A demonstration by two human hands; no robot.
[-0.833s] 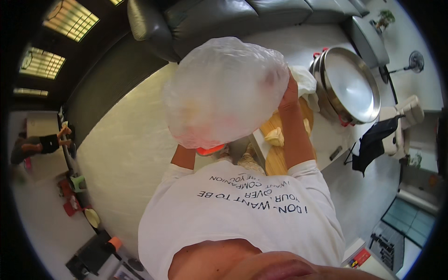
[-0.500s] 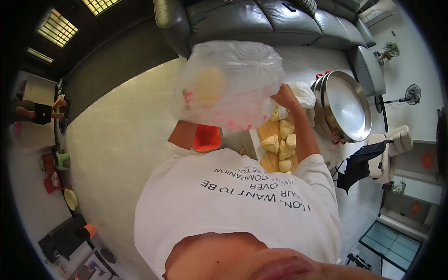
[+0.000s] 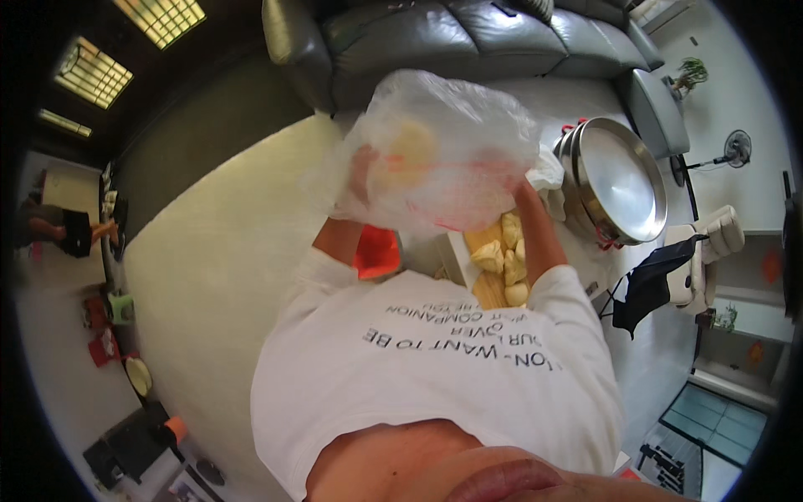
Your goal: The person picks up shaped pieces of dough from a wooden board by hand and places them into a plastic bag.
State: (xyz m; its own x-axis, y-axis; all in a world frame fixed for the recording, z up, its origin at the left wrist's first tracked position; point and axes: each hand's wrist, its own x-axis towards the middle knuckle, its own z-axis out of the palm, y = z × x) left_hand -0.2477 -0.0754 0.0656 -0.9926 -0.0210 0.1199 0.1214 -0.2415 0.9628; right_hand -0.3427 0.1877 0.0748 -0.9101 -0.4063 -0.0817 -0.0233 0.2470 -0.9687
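A large, crumpled clear plastic bag (image 3: pixel 456 117) with red printing is held up in front of me. A round, pale-yellow lump (image 3: pixel 411 155) shows blurred through its film. My right hand (image 3: pixel 500 170) grips the bag's right side, partly veiled by the plastic. On the other side, my left hand (image 3: pixel 360 174) shows only hazily through the film, its fingers too smeared to read. Below the bag, between my forearms, stands a white-edged box (image 3: pixel 456 258) with several pale-yellow lumps (image 3: pixel 488 256) on a yellow-brown base. Next to my left forearm is an orange-red container (image 3: pixel 378 253).
Wide steel pans (image 3: pixel 621 180) with red handles stand at the right, beside a white crumpled bag (image 3: pixel 547 170). A grey leather sofa (image 3: pixel 410 38) runs along the far side. A dark cloth (image 3: pixel 654 289) hangs near a cream chair (image 3: pixel 721 230). Another person (image 3: pixel 58 226) is at far left.
The plastic bag has shifted right and changed shape, the yellow lump moving right with it. My left hand now shows through the film, and my right hand has gone partly behind the plastic.
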